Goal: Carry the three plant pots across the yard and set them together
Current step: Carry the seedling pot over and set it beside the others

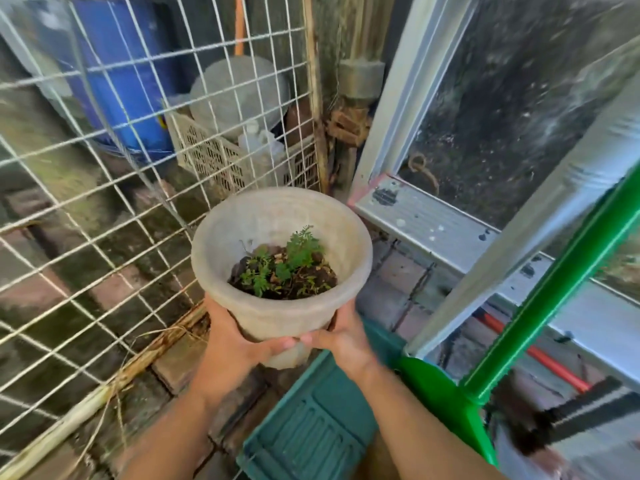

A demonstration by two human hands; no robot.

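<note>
A pale beige plant pot with dark soil and small feathery green seedlings is held in the air in front of me. My left hand grips its lower left side. On the lower right side, my right hand wraps around the pot's base, fingertips meeting the left hand's. No other plant pot is in view.
A white wire mesh panel leans at the left, with a blue barrel and a beige crate behind it. A dark green plastic item lies below my arms. A green pole and an aluminium frame stand at right.
</note>
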